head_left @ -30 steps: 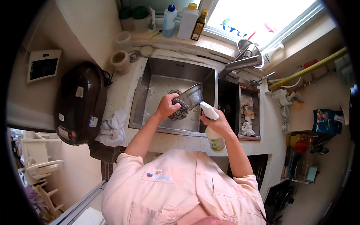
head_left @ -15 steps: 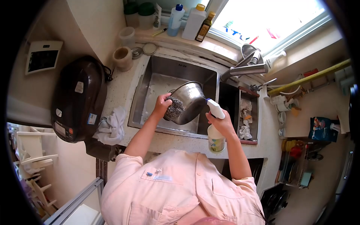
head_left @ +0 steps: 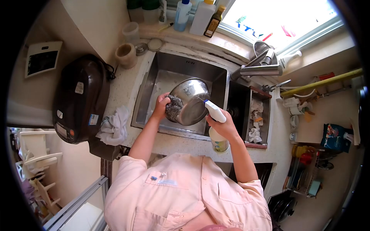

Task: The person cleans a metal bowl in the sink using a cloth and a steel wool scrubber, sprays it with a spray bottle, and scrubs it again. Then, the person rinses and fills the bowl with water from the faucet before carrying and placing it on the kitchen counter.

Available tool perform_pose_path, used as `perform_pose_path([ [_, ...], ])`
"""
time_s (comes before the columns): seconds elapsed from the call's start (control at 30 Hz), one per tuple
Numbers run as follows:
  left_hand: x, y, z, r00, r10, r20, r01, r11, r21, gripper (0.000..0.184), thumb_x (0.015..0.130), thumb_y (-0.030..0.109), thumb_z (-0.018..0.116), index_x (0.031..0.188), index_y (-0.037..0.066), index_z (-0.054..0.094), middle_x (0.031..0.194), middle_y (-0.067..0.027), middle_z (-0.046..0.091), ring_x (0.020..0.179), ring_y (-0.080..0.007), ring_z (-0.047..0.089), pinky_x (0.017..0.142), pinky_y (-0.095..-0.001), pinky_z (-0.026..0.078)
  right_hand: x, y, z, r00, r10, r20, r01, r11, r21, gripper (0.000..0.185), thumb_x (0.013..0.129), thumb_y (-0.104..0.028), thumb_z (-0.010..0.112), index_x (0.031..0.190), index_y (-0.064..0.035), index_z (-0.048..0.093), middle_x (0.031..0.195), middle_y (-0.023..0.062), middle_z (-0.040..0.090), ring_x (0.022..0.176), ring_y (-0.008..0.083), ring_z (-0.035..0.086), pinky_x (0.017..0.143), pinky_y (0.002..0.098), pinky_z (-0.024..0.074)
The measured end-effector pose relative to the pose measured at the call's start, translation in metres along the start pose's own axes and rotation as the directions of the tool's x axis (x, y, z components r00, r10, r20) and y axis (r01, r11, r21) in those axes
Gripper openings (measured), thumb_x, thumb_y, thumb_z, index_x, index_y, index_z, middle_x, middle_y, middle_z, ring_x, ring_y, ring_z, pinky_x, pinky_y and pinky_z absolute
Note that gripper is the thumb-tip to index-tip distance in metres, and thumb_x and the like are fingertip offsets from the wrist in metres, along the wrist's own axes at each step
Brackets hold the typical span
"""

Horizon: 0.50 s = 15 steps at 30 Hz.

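My left hand (head_left: pixel 161 104) is closed round a grey steel-wool scrubber (head_left: pixel 174 108), which rests against the left side of a metal pot (head_left: pixel 191 101). The pot is tilted over the large sink basin (head_left: pixel 165 73), its outer base facing me. How my fingers hold the pot's edge is hidden behind the scrubber. My right hand (head_left: pixel 224 126) grips a spray bottle (head_left: pixel 218 143) by its neck. The bottle's white head with a blue nozzle points at the pot's base.
A metal faucet (head_left: pixel 258 70) reaches in from the back right. Right of the basin is a narrow tray (head_left: pixel 259 115) with crumpled scraps. A dark rice cooker (head_left: pixel 81 98) and a white cloth (head_left: pixel 114 126) are on the left counter. Bottles (head_left: pixel 202 17) line the sill.
The pot has turned so that its base faces the spray bottle and me. My left hand has shifted slightly left and up with the scrubber. The view has moved a little.
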State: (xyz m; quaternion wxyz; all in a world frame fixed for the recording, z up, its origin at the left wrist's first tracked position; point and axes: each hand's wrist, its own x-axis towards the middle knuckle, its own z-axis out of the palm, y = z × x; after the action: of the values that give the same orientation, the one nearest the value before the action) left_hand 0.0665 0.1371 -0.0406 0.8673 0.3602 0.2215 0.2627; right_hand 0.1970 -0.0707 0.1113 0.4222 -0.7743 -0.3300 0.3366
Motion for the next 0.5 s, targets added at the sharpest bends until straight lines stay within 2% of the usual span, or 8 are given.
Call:
perform_pose_path([
  [0.07, -0.001, -0.003, 0.009, 0.993, 0.007, -0.116, -0.008, 1.000, -0.003, 0.024, 0.069, 0.006, 0.044, 0.087, -0.004, 0.056, 0.075, -0.0055, 0.060, 0.066, -0.0135, 0.058, 0.065, -0.0249, 0.048, 0.000, 0.000, 0.004, 0.999, -0.020, 0.027, 0.021, 1.000, -0.019, 0.016, 0.075, -0.014, 0.065, 0.081, -0.0031, 0.055, 0.069, 0.0060, 0.056, 0.063, 0.0144, 0.051, 0.060, 0.0283, 0.0426],
  [0.13, 0.000, 0.002, 0.015, 0.998, -0.006, -0.063, 0.004, 1.000, -0.022, 0.023, 0.069, 0.006, 0.043, 0.085, -0.003, 0.057, 0.075, -0.0053, 0.059, 0.066, -0.0133, 0.057, 0.065, -0.0250, 0.048, 0.002, 0.004, 0.008, 0.995, -0.074, 0.062, 0.079, 0.994, -0.077, 0.013, 0.077, -0.011, 0.064, 0.080, -0.0035, 0.054, 0.067, 0.0013, 0.054, 0.062, 0.0100, 0.050, 0.058, 0.0254, 0.0420],
  [0.17, 0.001, 0.004, 0.017, 0.999, -0.011, -0.037, 0.009, 0.999, -0.031, 0.022, 0.070, 0.006, 0.043, 0.084, -0.003, 0.057, 0.075, -0.0052, 0.059, 0.065, -0.0131, 0.057, 0.065, -0.0251, 0.047, 0.002, 0.006, 0.007, 0.997, -0.060, 0.047, 0.064, 0.994, -0.089, 0.014, 0.076, -0.012, 0.064, 0.081, -0.0034, 0.054, 0.069, 0.0040, 0.055, 0.062, 0.0129, 0.051, 0.059, 0.0273, 0.0424],
  [0.23, 0.002, 0.006, 0.019, 0.995, -0.018, -0.097, 0.013, 0.998, -0.059, 0.021, 0.070, 0.006, 0.043, 0.083, -0.002, 0.057, 0.075, -0.0049, 0.059, 0.066, -0.0130, 0.056, 0.065, -0.0255, 0.047, 0.003, 0.010, 0.002, 0.999, -0.032, 0.019, 0.034, 0.993, -0.113, 0.017, 0.075, -0.015, 0.064, 0.082, -0.0031, 0.055, 0.072, 0.0095, 0.057, 0.064, 0.0185, 0.053, 0.062, 0.0311, 0.0432],
  [0.43, 0.016, 0.003, 0.007, 0.983, 0.044, -0.177, -0.051, 0.998, -0.036, 0.018, 0.070, 0.005, 0.042, 0.079, 0.000, 0.057, 0.074, -0.0040, 0.058, 0.066, -0.0127, 0.055, 0.064, -0.0250, 0.045, 0.018, 0.025, -0.005, 0.998, -0.047, 0.041, 0.054, 0.982, -0.182, 0.016, 0.073, -0.014, 0.065, 0.080, -0.0028, 0.055, 0.070, 0.0100, 0.057, 0.062, 0.0190, 0.053, 0.061, 0.0313, 0.0432],
  [0.5, 0.021, 0.004, 0.004, 0.978, 0.053, -0.203, -0.059, 0.998, -0.028, 0.017, 0.070, 0.005, 0.042, 0.078, 0.001, 0.056, 0.073, -0.0032, 0.057, 0.066, -0.0124, 0.054, 0.063, -0.0247, 0.045, 0.028, 0.029, -0.008, 0.999, -0.047, -0.005, 0.046, 0.994, -0.098, 0.014, 0.073, -0.012, 0.064, 0.079, -0.0029, 0.056, 0.068, 0.0097, 0.057, 0.062, 0.0183, 0.053, 0.060, 0.0305, 0.0429],
])
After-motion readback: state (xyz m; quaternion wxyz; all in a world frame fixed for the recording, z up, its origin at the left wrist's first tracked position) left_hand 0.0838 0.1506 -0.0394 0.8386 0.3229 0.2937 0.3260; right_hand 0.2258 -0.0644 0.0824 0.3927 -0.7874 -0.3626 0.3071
